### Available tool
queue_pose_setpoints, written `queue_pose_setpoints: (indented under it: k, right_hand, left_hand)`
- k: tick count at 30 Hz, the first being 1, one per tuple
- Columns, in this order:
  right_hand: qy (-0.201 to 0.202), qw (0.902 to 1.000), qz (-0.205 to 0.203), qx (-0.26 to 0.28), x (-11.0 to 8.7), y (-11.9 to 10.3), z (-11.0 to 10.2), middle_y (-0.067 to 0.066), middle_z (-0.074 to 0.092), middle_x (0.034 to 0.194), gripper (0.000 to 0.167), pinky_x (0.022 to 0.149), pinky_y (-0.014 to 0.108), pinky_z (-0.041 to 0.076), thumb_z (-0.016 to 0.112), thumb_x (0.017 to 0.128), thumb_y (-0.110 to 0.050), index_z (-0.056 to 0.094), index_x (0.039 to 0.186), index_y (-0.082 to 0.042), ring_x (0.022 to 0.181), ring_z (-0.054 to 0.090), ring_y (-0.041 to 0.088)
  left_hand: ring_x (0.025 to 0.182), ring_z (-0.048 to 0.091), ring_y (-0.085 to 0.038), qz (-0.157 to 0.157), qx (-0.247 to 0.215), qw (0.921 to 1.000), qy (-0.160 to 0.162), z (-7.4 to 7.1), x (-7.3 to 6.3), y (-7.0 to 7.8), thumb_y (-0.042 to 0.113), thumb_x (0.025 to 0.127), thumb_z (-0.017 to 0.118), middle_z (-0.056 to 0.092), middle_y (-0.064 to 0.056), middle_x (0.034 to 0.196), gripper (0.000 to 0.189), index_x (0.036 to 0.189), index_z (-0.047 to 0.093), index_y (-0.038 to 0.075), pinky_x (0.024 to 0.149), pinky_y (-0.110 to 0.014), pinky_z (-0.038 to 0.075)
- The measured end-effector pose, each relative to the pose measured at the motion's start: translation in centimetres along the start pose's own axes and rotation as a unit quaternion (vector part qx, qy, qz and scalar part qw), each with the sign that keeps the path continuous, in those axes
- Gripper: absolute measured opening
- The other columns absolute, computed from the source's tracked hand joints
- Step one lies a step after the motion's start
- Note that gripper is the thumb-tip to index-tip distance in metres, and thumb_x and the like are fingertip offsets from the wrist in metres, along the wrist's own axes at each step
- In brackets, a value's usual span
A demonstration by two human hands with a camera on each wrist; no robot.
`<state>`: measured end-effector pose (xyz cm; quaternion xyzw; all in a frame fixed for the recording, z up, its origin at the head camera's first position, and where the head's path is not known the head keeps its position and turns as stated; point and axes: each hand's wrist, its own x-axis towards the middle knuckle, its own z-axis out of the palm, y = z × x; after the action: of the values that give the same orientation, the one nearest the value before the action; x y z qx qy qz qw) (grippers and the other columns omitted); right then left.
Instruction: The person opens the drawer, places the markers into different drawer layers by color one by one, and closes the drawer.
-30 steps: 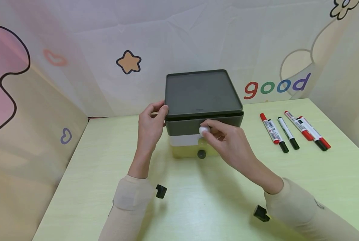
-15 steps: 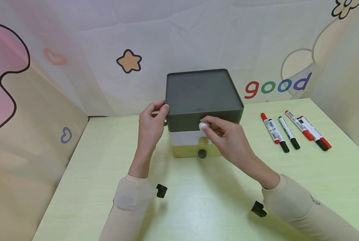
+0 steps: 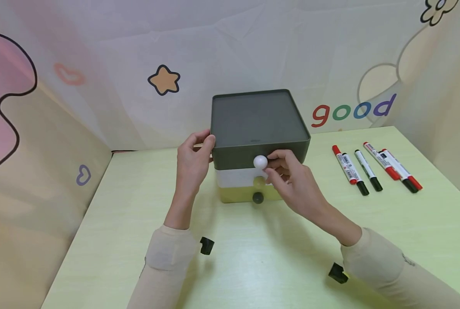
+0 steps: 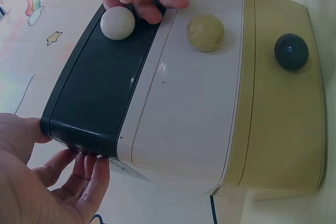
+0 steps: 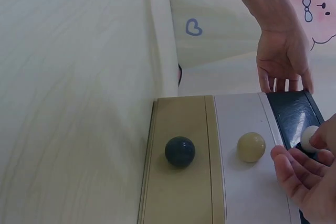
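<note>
A small three-tier drawer box (image 3: 258, 120) stands on the table, dark on top, white in the middle and yellowish at the bottom. Each drawer has a round knob: a white knob (image 3: 260, 162) on the dark one, a yellowish knob (image 4: 205, 32) on the white one, a dark knob (image 5: 180, 152) on the lowest. All drawers sit flush. My left hand (image 3: 193, 161) rests against the box's upper left side, thumb at the front corner, fingertips along the side. Just right of the white knob is my right hand (image 3: 297, 182), its thumb and fingers parted around nothing.
Several red and black markers (image 3: 368, 167) lie to the right on the pale table (image 3: 253, 257). A printed cloth backdrop (image 3: 118, 86) rises close behind the box and along the sides.
A second ago the dark top drawer stood slightly out with my right hand pinching its white knob. The drawer has gone in, and my right fingers have let go, moving slightly right.
</note>
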<state>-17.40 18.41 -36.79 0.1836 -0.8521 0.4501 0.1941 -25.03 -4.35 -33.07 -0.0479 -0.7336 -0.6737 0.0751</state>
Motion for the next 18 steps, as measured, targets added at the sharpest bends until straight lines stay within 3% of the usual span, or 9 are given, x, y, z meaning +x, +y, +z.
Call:
queue_pose_setpoints:
  k: [8,13,18]
  right_hand:
    - [-0.018,0.9971,0.043,-0.06,-0.9,1.0,0.1,0.005,0.071,0.093,0.012,0.065,0.025,0.054,0.065,0.1,-0.005,0.067,0.112,-0.004,0.074,0.063,0.017]
    - [-0.066,0.9959,0.052,-0.034,-1.2,2.0,0.6,0.01,0.075,0.104,0.021,0.065,0.025,0.057,0.065,0.101,-0.006,0.069,0.121,-0.002,0.073,0.068,0.017]
    - [-0.079,0.9965,0.024,-0.011,-1.2,2.5,1.0,0.011,0.073,0.115,0.022,0.061,0.025,0.055,0.064,0.102,-0.004,0.07,0.123,-0.002,0.072,0.068,0.01]
  left_hand:
    - [0.093,0.064,-0.019,0.004,0.0,1.0,0.001,0.1,0.0,0.1,0.022,0.101,0.063,0.066,-0.005,0.114,0.033,0.13,0.071,0.008,0.084,-0.036,0.061]
    - [0.095,0.064,-0.02,0.003,0.001,1.0,0.0,0.0,0.0,0.0,0.023,0.101,0.063,0.066,-0.005,0.115,0.034,0.131,0.07,0.009,0.084,-0.036,0.06]
    - [0.095,0.063,-0.02,0.004,0.001,1.0,-0.001,0.0,-0.1,0.1,0.023,0.102,0.063,0.066,-0.006,0.116,0.034,0.132,0.07,0.009,0.085,-0.037,0.06]
